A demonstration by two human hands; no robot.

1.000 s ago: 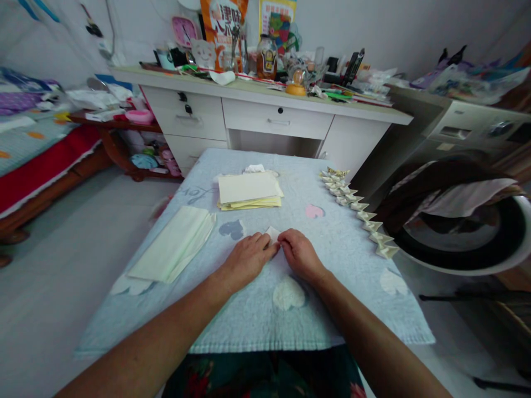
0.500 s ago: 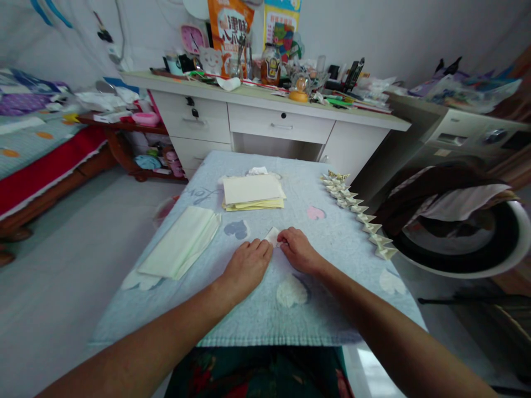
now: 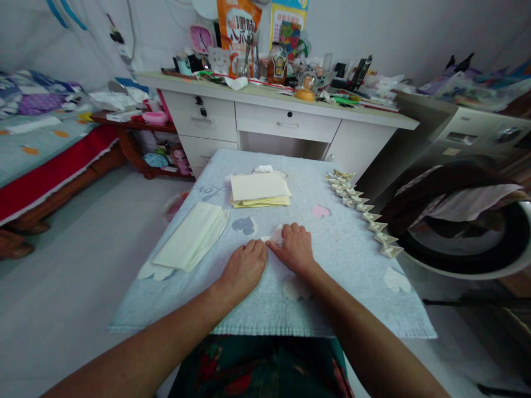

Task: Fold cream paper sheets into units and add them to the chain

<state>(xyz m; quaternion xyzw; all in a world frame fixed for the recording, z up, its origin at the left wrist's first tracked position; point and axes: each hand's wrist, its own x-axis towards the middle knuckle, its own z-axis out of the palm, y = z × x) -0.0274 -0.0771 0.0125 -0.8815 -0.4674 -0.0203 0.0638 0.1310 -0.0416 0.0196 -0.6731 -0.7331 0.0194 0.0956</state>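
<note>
A small piece of white folded paper [image 3: 274,236] lies on the cloth-covered table, partly hidden by my fingers. My left hand [image 3: 244,267] is closed, its fingertips pinching the paper's near left end. My right hand [image 3: 293,247] has its fingers curled over the right part, and its thumb stretches left along the paper close to my left fingertips. Beyond the hands sits a stack of cream and yellow paper sheets [image 3: 260,187]. To the left rests a pile of pale green paper [image 3: 191,235]. A row of folded paper pieces [image 3: 375,226] stands along the table's right side.
The patterned tablecloth [image 3: 265,318] covers the table up to its near edge. Behind it stands a white desk [image 3: 286,121] crowded with jars and packets. A washing machine [image 3: 468,215] with laundry in its open door is on the right, a bed [image 3: 45,149] on the left.
My right hand has moved in over the paper, and its thumb now reaches left to my left fingertips. The whole view has shifted slightly, so the table appears further right.
</note>
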